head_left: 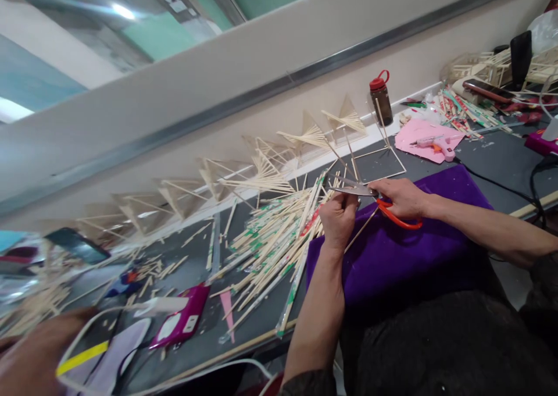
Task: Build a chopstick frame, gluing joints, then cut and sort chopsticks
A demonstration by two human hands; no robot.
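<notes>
My right hand (403,198) is closed round the orange handles of a pair of scissors (360,190), whose blades are parted and point left. Just under the blades, my left hand (337,218) makes a fist on what looks like a thin wooden stick, mostly hidden by the fingers. Another length of thin stick (361,228) slants down between my two hands. A purple cloth (405,262) lies beneath both forearms. Left of my left hand spreads a pile of wooden chopsticks (270,239), several still in green-and-red printed wrappers.
Fan-shaped stick structures (261,169) stand along the wall, beside a thin stick frame (399,162). A pink glue gun (440,146), a red-capped bottle (381,99) and a magenta box (183,317) with cables lie around. Another person's blurred arm (39,349) reaches in lower left.
</notes>
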